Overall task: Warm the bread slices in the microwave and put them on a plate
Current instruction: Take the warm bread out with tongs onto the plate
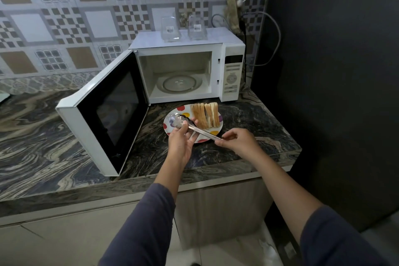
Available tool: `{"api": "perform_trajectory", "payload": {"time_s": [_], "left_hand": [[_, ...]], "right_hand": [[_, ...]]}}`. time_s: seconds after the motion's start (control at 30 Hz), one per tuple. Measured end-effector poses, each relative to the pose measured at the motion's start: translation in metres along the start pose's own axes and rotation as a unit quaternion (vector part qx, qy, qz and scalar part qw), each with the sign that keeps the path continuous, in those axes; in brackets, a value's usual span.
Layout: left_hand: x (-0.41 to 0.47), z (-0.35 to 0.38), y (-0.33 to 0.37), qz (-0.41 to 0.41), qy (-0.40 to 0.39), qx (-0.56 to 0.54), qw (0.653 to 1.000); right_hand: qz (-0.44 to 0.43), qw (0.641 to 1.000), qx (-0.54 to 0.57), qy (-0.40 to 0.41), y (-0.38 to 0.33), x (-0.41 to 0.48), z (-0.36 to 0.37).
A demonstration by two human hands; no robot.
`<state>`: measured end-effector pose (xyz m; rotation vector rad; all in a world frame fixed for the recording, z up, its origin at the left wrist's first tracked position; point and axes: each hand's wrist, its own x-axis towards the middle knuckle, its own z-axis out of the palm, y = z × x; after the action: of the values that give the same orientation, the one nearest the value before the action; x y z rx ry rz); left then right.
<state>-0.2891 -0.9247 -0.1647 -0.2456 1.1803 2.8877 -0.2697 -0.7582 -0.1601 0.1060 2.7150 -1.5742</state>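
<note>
Before the open microwave (231,75), bread slices (205,117) stand on the plate (167,125) on the bench (248,119). Tongs (200,131): left hand (180,140) grips near the head, right hand (239,142) pinches the handle end. Best to clamp slices lightly, across flat faces.

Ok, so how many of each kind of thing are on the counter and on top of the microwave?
Microwave: 1
Plate: 1
Tongs: 1
Bread stack: 1 (slices too tightly packed to count)
Clear containers on top of the microwave: 2
Total: 6
</note>
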Motion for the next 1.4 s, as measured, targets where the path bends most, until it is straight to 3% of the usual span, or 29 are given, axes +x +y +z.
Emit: {"api": "perform_trajectory", "payload": {"time_s": [0.27, 0.5, 0.73, 1.17, 1.3, 1.4], "left_hand": [[-0.003, -0.007, 0.006, -0.008, -0.016, 0.019, 1.000], [0.006, -0.018, 0.010, -0.018, -0.045, 0.027, 0.998], [0.046, -0.035, 0.024, -0.022, -0.056, 0.107, 0.992], [0.163, -0.056, 0.060, -0.036, 0.005, 0.181, 0.983], [0.182, -0.071, 0.043, 0.008, 0.080, 0.260, 0.962], [0.186, -0.096, 0.026, 0.053, 0.104, 0.394, 0.912]], "right_hand": [[-0.056, 0.994, -0.031, -0.085, -0.009, -0.001, 0.010], [-0.033, 0.990, 0.000, -0.134, -0.012, 0.010, 0.028], [-0.007, 0.976, -0.057, -0.212, -0.015, 0.049, 0.057], [0.011, 0.974, -0.059, -0.219, -0.047, 0.145, 0.112], [0.043, 0.977, -0.044, -0.203, -0.041, 0.157, 0.118], [0.073, 0.977, -0.069, -0.186, -0.028, 0.165, 0.123]]}}
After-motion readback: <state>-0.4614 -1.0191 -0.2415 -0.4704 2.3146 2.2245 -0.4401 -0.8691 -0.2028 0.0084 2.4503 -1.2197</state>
